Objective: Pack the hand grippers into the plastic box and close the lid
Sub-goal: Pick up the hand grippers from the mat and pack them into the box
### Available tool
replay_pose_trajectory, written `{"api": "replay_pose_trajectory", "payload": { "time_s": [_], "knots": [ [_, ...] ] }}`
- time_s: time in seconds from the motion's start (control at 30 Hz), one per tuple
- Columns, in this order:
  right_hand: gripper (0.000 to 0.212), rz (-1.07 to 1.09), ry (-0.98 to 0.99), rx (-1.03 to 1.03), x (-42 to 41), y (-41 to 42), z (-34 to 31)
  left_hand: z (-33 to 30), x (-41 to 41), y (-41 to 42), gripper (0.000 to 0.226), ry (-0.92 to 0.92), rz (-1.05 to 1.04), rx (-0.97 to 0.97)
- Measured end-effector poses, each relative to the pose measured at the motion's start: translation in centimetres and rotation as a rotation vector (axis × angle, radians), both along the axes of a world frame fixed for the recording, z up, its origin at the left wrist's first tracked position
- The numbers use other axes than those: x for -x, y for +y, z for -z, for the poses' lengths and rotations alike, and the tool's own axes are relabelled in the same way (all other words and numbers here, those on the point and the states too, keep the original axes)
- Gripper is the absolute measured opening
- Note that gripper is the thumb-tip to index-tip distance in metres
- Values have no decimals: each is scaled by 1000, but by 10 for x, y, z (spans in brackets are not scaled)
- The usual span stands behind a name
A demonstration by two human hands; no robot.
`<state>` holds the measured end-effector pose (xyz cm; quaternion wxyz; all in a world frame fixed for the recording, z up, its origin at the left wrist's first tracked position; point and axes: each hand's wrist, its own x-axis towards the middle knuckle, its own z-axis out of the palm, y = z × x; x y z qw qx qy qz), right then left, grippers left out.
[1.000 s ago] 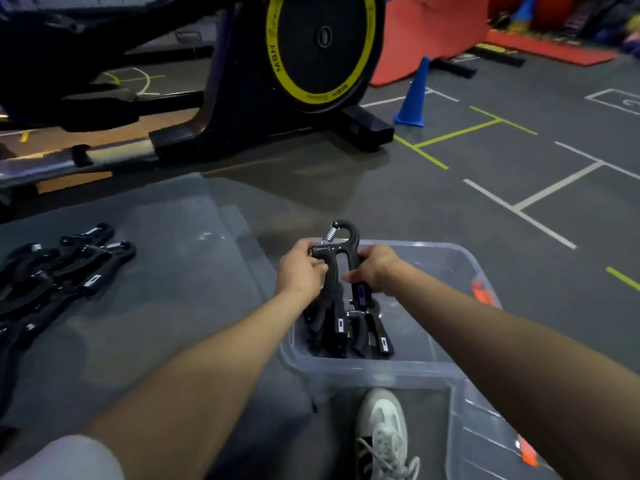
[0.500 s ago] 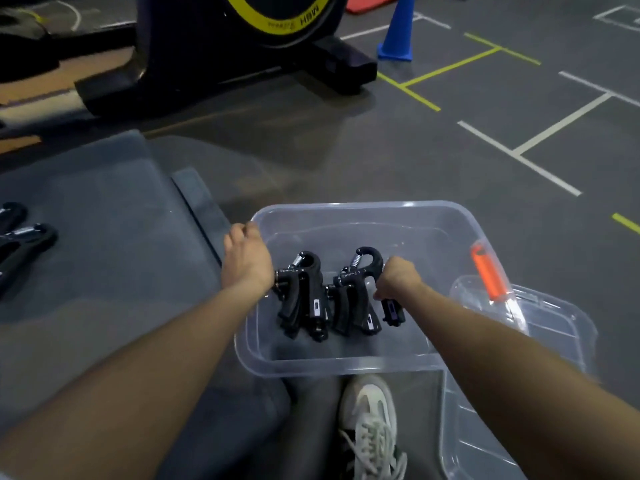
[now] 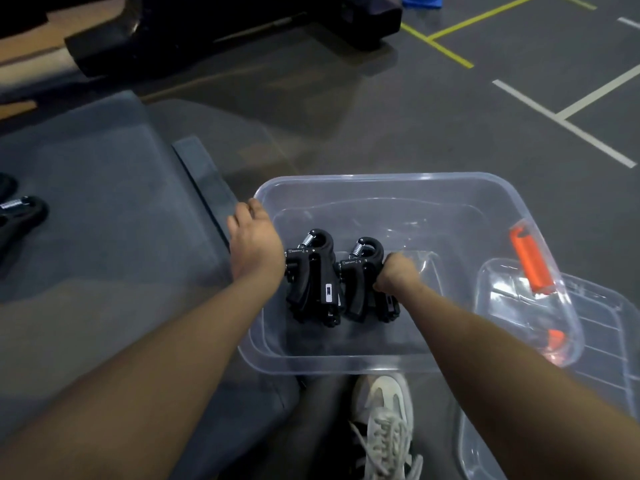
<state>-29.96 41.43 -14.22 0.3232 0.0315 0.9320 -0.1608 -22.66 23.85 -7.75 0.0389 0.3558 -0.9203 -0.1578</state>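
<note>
Head view, centre of frame. A second ago both hands held one hand gripper upright above the plastic box point(image 3: 398, 181); now two bundles of hand grippers point(image 3: 332, 282) stand side by side on the box floor, springs uppermost, so this batch counts as delivered. The left hand point(image 3: 254, 247) has moved off them to the box's left rim, fingers relaxed, its grip released. The right hand point(image 3: 394, 271) remains curled round a handle of the right-hand bundle, grip clenched on it.

Count: two bundles in the box; each appears to be several grippers pressed together, but the exact number cannot be told from dark overlapping handles. At least two more spare grippers point(image 3: 20, 213) lie at the left edge of the frame on the grey mat point(image 3: 104, 220). One box; one clear lid point(image 3: 588, 341) at lower right, leaning against the box, off; two orange latches point(image 3: 530, 261) visible.

Judged state: packing partly done, lid not yet fitted.
</note>
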Motion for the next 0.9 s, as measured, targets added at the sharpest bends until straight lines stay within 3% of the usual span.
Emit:
{"api": "replay_pose_trajectory", "payload": {
  "time_s": [0.17,0.47,0.63,0.9],
  "knots": [
    [8,30,38,44,-2,2,4,-3,-2,1,50,13,-7,-56],
    [35,77,50,133,-4,2,-6,-10,-3,1,66,-46,39,-34],
    [31,70,183,217,-7,-8,-40,-21,-8,-5,72,-74,77,-97],
    [35,-121,288,307,-32,-69,-123,-69,-46,-28,49,-1,106,-209]
  ]
}}
